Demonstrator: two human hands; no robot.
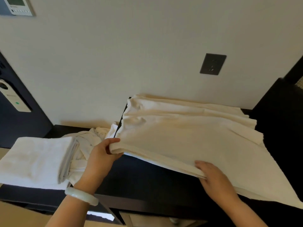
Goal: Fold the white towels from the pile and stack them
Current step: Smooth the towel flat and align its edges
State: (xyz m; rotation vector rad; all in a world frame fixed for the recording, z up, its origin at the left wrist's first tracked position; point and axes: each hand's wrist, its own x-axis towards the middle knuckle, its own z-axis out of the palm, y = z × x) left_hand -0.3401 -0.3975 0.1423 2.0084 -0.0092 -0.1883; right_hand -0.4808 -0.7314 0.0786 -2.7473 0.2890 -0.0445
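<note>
**Cream towel [188, 136] held by both hands**

It lies spread on the right side of the dark table [147, 176]. The folded stack [36, 159] sits near left, with the messy pile [88, 136] just beside it. The left hand [101, 154] pinches the towel's near left corner. The right hand [213, 176] grips its near edge.

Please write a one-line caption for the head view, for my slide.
The left hand and right hand grip a towel over the counter; a folded stack and pile lie left.

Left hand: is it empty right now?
No, the left hand pinches the near left corner of the spread towel between thumb and fingers.
</note>
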